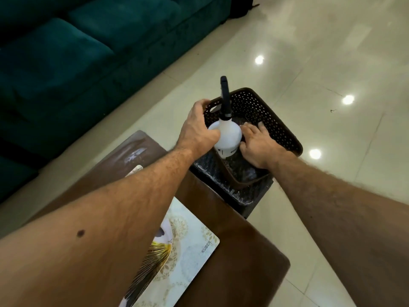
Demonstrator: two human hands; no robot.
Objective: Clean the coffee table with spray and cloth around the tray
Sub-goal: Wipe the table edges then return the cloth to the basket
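A white spray bottle (230,136) with a black nozzle stands upright in a dark brown perforated basket (261,107) just beyond the far end of the brown coffee table (243,262). My left hand (197,127) wraps the bottle's left side, thumb across its front, fingers curled near the basket rim. My right hand (256,145) reaches down inside the basket to the right of the bottle, fingers spread on its dark bottom. I cannot make out a cloth. A pale patterned tray (192,235) lies on the table, partly under my left forearm.
The basket rests on a low black stand (250,202) against the table's far end. A teal sofa (77,52) runs along the left. Glossy cream floor tiles (309,63) surround the table and stand.
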